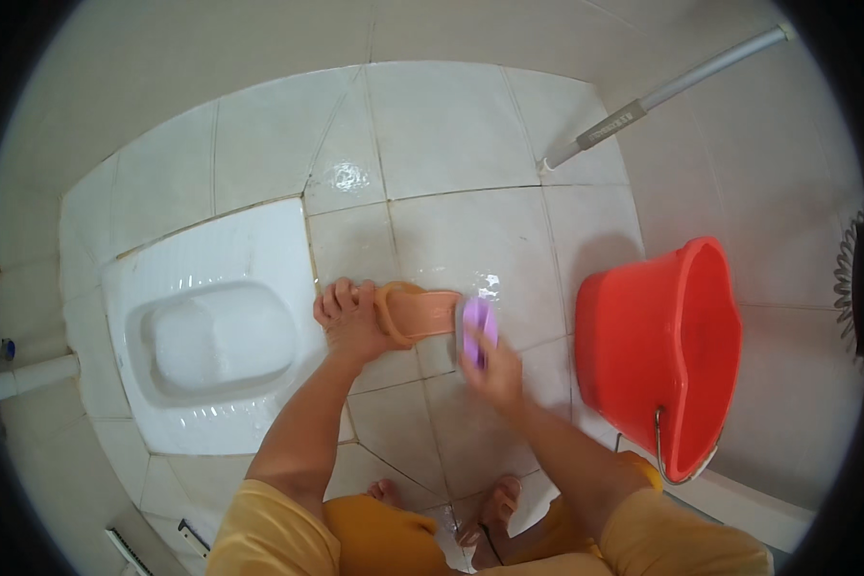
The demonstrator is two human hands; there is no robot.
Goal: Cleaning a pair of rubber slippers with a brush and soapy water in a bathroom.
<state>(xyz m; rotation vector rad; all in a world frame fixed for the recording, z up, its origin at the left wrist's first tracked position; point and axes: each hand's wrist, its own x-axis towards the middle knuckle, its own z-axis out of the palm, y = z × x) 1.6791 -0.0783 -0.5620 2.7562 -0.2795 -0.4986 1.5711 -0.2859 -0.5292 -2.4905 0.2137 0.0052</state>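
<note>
An orange slipper (424, 315) lies on the wet tiled floor, its strap end to the left. My left hand (348, 322) is closed on that strap end, with the fingertips at its far left side. In my right hand (495, 374) is a purple scrubbing brush (481, 324) with grey bristles. The bristle side meets the right end of the slipper's sole, which it partly hides. The fingers of my right hand are wrapped round the brush and slightly blurred.
A white squat toilet (211, 245) is set in the floor on the left. On the right a red bucket (634, 336) with a metal handle stands by the wall. A grey pole (624, 117) leans in the far right corner. My feet (499, 501) are at the near edge.
</note>
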